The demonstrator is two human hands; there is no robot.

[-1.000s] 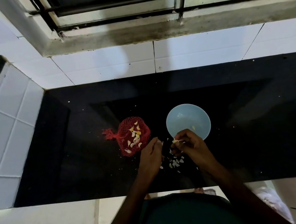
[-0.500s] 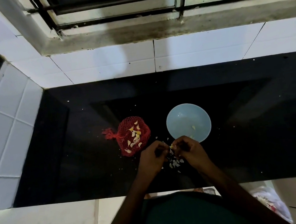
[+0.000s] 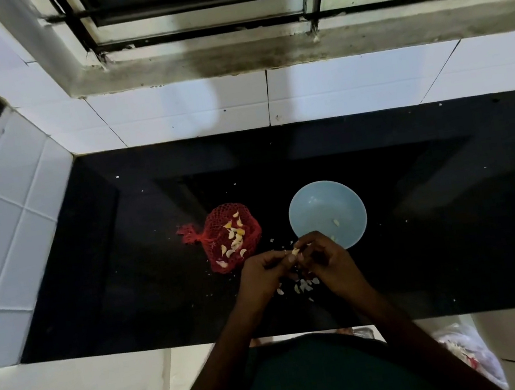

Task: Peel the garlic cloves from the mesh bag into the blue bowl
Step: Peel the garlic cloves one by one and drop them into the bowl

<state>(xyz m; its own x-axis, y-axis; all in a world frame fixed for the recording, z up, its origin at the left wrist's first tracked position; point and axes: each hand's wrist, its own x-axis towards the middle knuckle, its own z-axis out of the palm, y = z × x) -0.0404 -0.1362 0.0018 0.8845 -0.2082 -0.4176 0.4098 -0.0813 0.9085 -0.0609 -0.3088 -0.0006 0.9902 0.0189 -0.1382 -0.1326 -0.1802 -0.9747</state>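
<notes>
As right hand (image 3: 330, 261) pinches clove (image 3: 295, 251), mesh bag (image 3: 215, 226) lies knot-end leftward.

One blue bowl (image 3: 319, 215) stands on the counter (image 3: 425, 253), with two, perhaps three, pale bits (image 3: 336, 223) inside it. Left of the bowl lies one red mesh bag (image 3: 213, 228). About a dozen cloves (image 3: 235, 233) show through it, the exact number unclear. Two hands, the left hand (image 3: 261, 274) and the right hand (image 3: 329, 261), pinch one garlic clove (image 3: 295, 252) at the bowl's near rim. Nearer than the bowl lie some six peel scraps (image 3: 303, 286).
</notes>
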